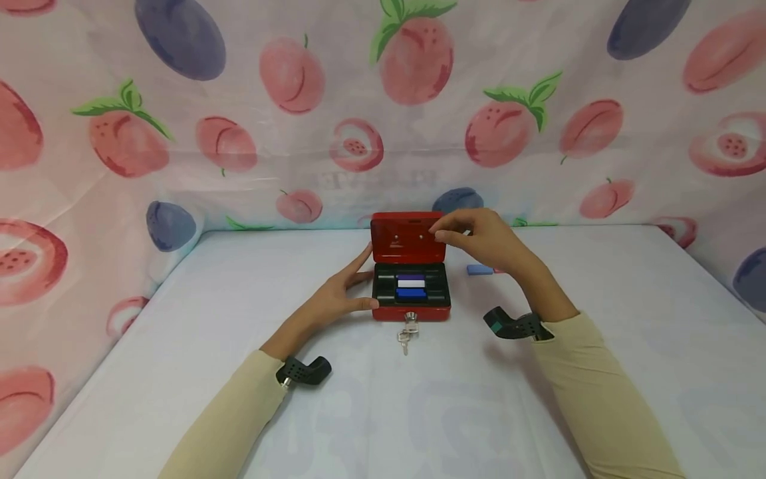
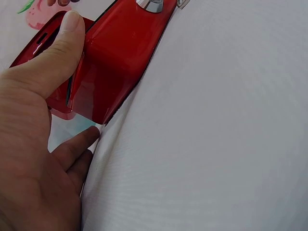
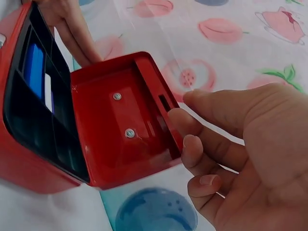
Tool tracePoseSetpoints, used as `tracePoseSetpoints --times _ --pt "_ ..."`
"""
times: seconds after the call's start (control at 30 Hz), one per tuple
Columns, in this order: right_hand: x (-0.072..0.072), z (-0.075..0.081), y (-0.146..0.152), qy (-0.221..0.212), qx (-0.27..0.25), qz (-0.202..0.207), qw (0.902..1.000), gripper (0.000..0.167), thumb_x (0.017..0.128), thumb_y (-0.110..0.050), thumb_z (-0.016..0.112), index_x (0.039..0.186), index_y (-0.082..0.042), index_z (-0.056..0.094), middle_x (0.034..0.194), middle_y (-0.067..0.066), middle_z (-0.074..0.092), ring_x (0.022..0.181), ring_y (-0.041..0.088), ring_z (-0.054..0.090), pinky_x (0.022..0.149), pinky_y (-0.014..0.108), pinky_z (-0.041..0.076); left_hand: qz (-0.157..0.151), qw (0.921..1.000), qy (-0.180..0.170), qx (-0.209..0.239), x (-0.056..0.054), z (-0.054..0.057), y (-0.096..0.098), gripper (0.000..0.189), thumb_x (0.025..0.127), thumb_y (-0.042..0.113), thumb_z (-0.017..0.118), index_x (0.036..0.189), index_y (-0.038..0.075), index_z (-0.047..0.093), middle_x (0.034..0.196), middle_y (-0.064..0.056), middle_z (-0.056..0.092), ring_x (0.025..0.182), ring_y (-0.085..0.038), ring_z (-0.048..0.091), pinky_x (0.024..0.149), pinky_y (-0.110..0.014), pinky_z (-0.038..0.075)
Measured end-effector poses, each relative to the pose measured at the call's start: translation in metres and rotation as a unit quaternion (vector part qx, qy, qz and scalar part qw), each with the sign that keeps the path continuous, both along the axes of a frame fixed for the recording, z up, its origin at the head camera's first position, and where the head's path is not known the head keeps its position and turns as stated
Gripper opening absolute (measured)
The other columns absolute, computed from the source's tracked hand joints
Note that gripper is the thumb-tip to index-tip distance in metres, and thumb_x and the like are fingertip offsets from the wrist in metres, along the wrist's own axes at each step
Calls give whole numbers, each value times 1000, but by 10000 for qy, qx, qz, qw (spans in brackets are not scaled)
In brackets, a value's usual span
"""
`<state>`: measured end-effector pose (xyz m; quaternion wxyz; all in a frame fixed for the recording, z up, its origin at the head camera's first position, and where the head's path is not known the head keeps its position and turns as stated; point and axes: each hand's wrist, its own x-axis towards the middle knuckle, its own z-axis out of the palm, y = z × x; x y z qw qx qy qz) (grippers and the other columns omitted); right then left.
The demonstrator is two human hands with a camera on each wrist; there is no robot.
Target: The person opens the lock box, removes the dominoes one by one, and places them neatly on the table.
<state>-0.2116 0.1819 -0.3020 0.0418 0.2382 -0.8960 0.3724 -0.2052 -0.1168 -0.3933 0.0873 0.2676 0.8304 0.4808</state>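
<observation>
A small red cash box [image 1: 411, 313] stands on the table with its lid [image 1: 407, 241] raised. In its black tray [image 1: 385, 283] lie a purple bar [image 1: 410, 277], a white bar [image 1: 411, 284] and blue bars [image 1: 411, 293]. At the box's left side is my left hand [image 1: 341, 293], thumb [image 2: 71, 36] against the front corner, index finger stretched toward the lid's hinge. My right hand [image 1: 487, 236] pinches the lid's free edge between thumb and index fingertip [image 3: 177, 120]; its other fingers curl loosely. Keys [image 1: 403, 339] hang from the front lock [image 1: 410, 317].
A blue block [image 1: 479, 269] and a partly hidden red piece [image 1: 499, 271] lie on the white-covered table [image 1: 371, 406], right of the box. A fruit-print cloth [image 1: 335, 80] hangs behind. Each wrist wears a black camera mount [image 1: 305, 370].
</observation>
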Motion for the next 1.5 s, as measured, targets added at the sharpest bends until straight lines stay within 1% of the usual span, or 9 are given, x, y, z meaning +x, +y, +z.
tracePoseSetpoints --times 0.13,0.27,0.37,0.5,0.73,0.8,1.1,1.3,1.5 --pt "1 -7 -9 -71 64 136 9999 24 95 -28 62 109 -12 71 98 2 68 88 23 57 71 37 50 61 10000 33 -53 -1 -2 -1 99 82 26 77 151 46 10 147 -11 40 133 -25 41 110 -54 22" --pt "1 -16 -18 -82 252 274 9993 21 94 -25 64 107 -11 71 97 -1 68 87 21 57 71 35 50 89 9999 2 -53 0 -1 -1 99 81 30 78 150 48 9 147 -10 40 133 -24 41 110 -55 22" --pt "1 -21 -21 -19 349 333 9988 19 93 -23 65 106 -11 71 96 -1 69 88 19 56 74 35 49 28 10000 -58 -21 10 13 1 98 83 23 76 154 37 9 148 -16 38 133 -30 39 109 -57 20" --pt "3 -23 -23 -7 427 323 9986 19 93 -22 65 107 -12 72 97 -1 68 87 20 54 73 34 49 -44 9998 -173 -14 22 30 5 96 85 14 73 155 22 9 148 -22 34 134 -37 36 109 -59 19" --pt "3 -28 -28 -35 562 401 9976 19 91 -21 66 107 -12 72 94 -2 67 81 20 50 67 33 47 1 9998 -219 23 3 4 1 99 84 19 75 154 35 7 149 -17 35 135 -32 35 110 -58 17" --pt "2 -31 -28 -29 577 443 9973 18 91 -20 67 107 -12 72 94 -2 67 80 20 50 68 34 46 16 9998 -203 37 1 1 0 99 83 22 76 153 40 7 149 -14 36 136 -30 36 110 -58 16" --pt "1 -38 -32 -195 652 509 9964 19 92 -19 66 109 -12 72 101 1 69 89 21 58 82 38 51 72 9998 -166 16 0 1 0 97 82 28 77 149 51 10 146 -11 42 134 -25 38 110 -56 19" --pt "2 -39 -35 -390 758 531 9949 21 93 -20 64 112 -11 71 104 2 69 93 21 59 88 41 49 84 9999 -120 -27 0 1 0 99 81 29 77 149 50 9 146 -11 41 134 -24 39 110 -55 21" --pt "2 -41 -37 -434 842 559 9939 21 93 -19 64 111 -10 71 103 1 69 92 21 58 88 40 49 85 9999 -44 -54 -1 -1 0 99 81 28 78 150 49 9 144 -12 44 133 -25 40 110 -55 21"
